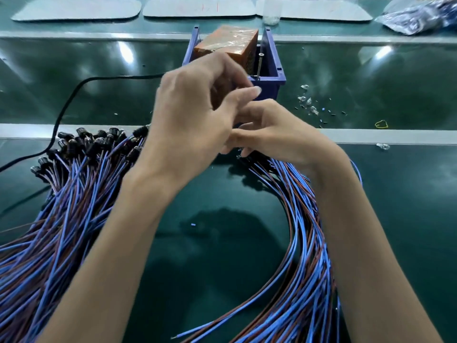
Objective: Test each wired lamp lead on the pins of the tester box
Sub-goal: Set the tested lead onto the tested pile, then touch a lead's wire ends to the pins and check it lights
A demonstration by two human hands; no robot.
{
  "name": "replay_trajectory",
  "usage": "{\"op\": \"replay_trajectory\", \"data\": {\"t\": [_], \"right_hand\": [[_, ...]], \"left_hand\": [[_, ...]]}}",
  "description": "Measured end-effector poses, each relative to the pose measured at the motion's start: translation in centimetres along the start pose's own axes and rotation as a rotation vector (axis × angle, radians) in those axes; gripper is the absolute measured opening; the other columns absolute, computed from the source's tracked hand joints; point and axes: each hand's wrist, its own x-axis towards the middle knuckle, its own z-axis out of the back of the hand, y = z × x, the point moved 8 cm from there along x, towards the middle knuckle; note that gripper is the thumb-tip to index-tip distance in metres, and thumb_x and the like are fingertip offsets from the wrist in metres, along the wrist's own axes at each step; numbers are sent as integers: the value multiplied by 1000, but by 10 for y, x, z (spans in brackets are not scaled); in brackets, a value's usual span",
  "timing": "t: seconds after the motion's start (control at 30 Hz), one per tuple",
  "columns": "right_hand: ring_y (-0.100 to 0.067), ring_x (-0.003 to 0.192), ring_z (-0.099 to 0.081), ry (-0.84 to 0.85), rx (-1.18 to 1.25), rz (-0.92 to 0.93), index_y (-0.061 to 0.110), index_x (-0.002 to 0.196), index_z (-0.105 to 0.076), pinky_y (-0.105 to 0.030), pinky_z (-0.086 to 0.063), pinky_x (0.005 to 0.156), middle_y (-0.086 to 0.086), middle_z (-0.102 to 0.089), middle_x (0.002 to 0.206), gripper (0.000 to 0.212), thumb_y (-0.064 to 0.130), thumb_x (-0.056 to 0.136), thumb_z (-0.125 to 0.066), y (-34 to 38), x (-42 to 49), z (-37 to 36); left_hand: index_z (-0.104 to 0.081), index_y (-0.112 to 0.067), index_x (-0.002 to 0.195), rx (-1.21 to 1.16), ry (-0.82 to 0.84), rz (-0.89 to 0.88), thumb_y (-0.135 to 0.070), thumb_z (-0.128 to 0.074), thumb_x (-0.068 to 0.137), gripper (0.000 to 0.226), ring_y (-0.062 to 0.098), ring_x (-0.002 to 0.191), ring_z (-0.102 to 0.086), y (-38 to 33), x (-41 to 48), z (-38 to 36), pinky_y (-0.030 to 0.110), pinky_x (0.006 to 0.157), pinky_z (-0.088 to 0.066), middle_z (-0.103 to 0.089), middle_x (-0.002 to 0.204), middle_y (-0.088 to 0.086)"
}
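The tester box (275, 63) is a blue bin holding an orange taped block (230, 42), with upright metal pins (259, 66) beside the block. My left hand (193, 115) is raised in front of the box, its fingers curled and blurred. What it holds is hidden. Just below and to the right, my right hand (279, 134) curls its fingers over the black lamp ends of a curved bundle of blue and brown lamp leads (305, 219). A large pile of the same leads (74, 184) lies fanned out on the left.
A black cable (68, 102) runs from the box to the left edge. Small loose parts (309, 103) and a yellow rubber band (381, 124) lie to the right. Grey mats (197, 7), a clear cup (271, 11) and a plastic bag (420, 17) sit at the back.
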Motion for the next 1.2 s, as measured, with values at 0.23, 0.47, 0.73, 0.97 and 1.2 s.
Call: {"op": "replay_trajectory", "data": {"t": [0.23, 0.47, 0.73, 0.97, 1.2], "right_hand": [[-9, 73, -64, 19, 200, 113, 10, 85, -63, -23, -53, 68, -5, -65, 79, 18, -7, 88, -56, 10, -5, 5], [-5, 48, -48, -318, 341, 73, 8, 63, -55, -16, -42, 47, 4, -52, 53, 37, -10, 94, -45, 6, -2, 26], [-10, 86, -68, -606, 369, 43, 14, 76, -65, -28, -50, 80, -2, -76, 89, 49, 35, 105, -31, -1, -13, 61], [-16, 52, -58, -654, 662, 34, 12, 68, -50, -30, -55, 68, 2, -55, 50, 46, 33, 105, -33, -5, -14, 63], [-10, 47, -15, -610, 560, -70, 13, 65, -45, -19, -18, 39, 4, -23, 49, 38, 22, 103, -41, -14, -9, 61]], "left_hand": [[-66, -22, 91, -104, -22, -26, -25, -65, 89, 4, 5, 67, -58, -14, -5, -11, 26, 65, -52, -59, 75, -14], [-60, -19, 75, -914, 0, 557, -22, -50, 97, 24, 5, 48, -51, 11, -14, -43, 16, 47, -41, -56, 56, -9], [-57, -2, 95, -1461, -84, 1271, -33, -36, 98, 38, 22, 86, -61, 33, -52, -85, 31, 73, -50, -62, 89, 10], [-52, -10, 108, -1413, -429, 1164, -27, -26, 106, 31, 14, 93, -61, 60, -43, -61, 26, 76, -48, -65, 112, 4], [-49, -23, 117, -1313, -539, 985, -26, -30, 106, 22, 0, 77, -63, 74, -32, -38, 20, 67, -46, -68, 85, -15]]}}
